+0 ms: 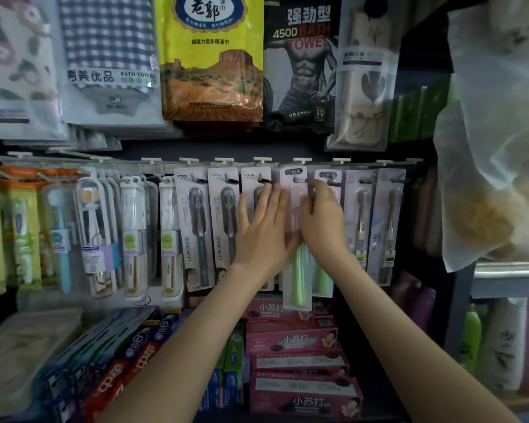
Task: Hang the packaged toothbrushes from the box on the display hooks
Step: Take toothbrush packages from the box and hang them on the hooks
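Note:
A pink-carded pack with a green-handled toothbrush (pixel 297 270) stands upright in front of the hook rail (pixel 342 161), its hang hole level with the hooks. My right hand (pixel 322 218) grips its right edge near the top, thumb on the front. My left hand (pixel 263 224) lies flat with straight fingers against the pack's left edge and the grey toothbrush pack (pixel 255 184) beside it. A second green-handled pack (pixel 321 279) hangs just behind, partly hidden by my right wrist.
Rows of toothbrush packs (pixel 196 227) fill the hooks to the left and right. Bath towel packs (pixel 211 62) hang above. Toothpaste boxes (pixel 300 343) are stacked on the shelf below, a translucent plastic tub (pixel 25 346) lies at lower left, and a white plastic bag (pixel 495 148) hangs at right.

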A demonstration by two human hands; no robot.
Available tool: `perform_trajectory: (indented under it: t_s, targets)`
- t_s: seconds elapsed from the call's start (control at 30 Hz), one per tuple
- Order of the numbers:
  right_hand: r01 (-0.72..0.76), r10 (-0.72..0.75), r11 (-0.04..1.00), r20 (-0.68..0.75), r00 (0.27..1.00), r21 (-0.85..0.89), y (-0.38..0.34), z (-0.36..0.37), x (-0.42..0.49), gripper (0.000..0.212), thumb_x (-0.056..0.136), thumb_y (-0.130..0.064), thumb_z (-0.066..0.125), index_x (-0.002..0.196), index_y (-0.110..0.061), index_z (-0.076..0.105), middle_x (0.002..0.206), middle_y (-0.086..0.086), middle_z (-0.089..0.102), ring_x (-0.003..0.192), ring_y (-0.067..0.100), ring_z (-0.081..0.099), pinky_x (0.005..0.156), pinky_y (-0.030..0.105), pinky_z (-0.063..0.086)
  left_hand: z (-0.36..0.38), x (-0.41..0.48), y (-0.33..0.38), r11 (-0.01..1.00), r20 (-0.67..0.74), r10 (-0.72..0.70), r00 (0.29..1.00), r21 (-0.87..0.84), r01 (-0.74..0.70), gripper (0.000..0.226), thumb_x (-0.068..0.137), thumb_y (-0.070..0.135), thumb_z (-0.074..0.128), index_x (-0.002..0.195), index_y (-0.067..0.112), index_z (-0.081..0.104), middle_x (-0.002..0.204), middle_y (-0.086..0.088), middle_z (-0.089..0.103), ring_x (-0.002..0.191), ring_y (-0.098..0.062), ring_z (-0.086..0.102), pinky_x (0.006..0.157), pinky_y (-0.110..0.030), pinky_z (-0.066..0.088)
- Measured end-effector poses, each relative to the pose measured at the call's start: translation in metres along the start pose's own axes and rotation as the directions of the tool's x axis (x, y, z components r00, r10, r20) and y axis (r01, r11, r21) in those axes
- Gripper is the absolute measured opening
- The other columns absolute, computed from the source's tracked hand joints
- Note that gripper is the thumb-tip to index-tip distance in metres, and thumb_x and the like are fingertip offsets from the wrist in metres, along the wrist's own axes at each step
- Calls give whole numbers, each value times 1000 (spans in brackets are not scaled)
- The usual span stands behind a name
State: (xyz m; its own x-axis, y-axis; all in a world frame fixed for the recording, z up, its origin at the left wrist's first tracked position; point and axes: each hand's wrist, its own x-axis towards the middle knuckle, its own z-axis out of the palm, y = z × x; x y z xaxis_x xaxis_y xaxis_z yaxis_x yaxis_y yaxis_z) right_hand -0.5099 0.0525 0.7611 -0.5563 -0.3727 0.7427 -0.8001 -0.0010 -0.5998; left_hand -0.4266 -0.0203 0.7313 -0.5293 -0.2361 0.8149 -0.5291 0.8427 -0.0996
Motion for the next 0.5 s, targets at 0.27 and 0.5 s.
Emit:
perform_trajectory:
  t_s: [0.27,0.5]
  targets:
    - [122,-113,986,85,990,-116,17,-2,-43,50,102,-13,35,151,-17,23,140,7,44,122,21,45,86,22,39,4,-22,11,997,32,-17,999,72,15,73,92,49,23,151,5,20,159,-11,21,147,-21,4,111,-46,-24]
    - [172,-161,975,82,984,-144,28,-4,-76,53,100,-12,41,150,-11,25,142,12,42,129,26,38,102,35,39,-4,-54,22,993,144,-108,984,63,100,70,98,48,20,153,12,-5,162,-5,-8,147,-18,-17,113,-49,-22]
